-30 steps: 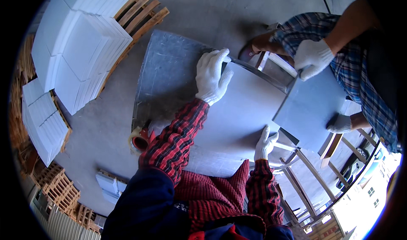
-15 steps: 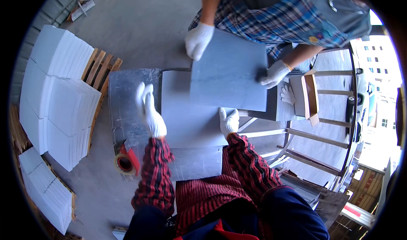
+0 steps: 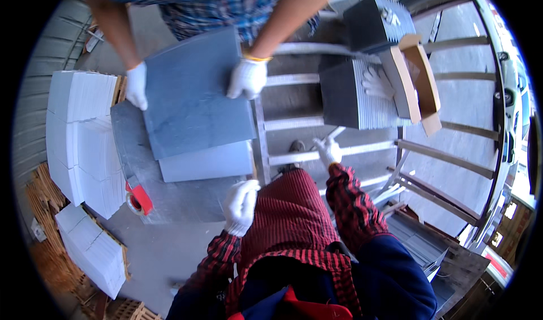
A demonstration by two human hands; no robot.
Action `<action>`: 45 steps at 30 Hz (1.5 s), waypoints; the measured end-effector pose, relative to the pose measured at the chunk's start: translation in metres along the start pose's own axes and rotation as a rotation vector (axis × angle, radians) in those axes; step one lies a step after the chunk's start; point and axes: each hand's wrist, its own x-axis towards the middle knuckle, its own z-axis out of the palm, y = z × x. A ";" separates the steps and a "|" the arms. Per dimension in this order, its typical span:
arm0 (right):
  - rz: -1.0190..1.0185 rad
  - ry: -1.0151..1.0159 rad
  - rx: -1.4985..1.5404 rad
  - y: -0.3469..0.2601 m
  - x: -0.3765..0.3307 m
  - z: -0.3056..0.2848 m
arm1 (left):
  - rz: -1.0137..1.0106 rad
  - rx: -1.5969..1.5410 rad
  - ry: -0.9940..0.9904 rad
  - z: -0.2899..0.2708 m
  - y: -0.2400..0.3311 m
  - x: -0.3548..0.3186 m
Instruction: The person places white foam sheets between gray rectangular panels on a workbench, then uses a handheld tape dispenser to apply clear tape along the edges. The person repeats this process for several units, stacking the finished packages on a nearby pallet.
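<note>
My left hand (image 3: 240, 208), in a white knit glove, hovers just off the near edge of the worktable, empty, its fingers loosely extended. My right hand (image 3: 328, 151), gloved alike, is over the slatted metal rack (image 3: 356, 149) with its fingers apart and nothing in them. Across from me, a co-worker in white gloves grips a dark grey square sheet (image 3: 195, 93) by its two sides. That sheet partly covers a pale grey sheet (image 3: 209, 164) on the worktable (image 3: 186, 198). A red tape dispenser (image 3: 141, 200) sits at the table's left edge.
On the rack stand two stacks of thin grey sheets (image 3: 342, 96), one bearing a loose white glove (image 3: 377, 82). An open cardboard box (image 3: 416, 88) leans beside it. White stacks (image 3: 85, 139) on pallets line the left. More sheets (image 3: 410, 243) lie at lower right.
My left hand has come off the table toward my body, and my right hand has left the pale sheet for the rack. The co-worker has carried the dark sheet left over the pale one. My view has shifted right.
</note>
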 end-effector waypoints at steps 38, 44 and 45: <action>-0.789 -0.304 -0.621 -0.069 0.358 -0.110 | 0.326 0.832 -0.867 0.069 -0.100 0.015; -0.692 0.172 -1.421 -0.051 0.395 -0.012 | 0.336 0.846 -0.868 0.070 -0.106 0.016; -0.745 0.168 -1.444 -0.041 0.383 0.006 | 0.315 0.865 -0.889 0.069 -0.108 0.011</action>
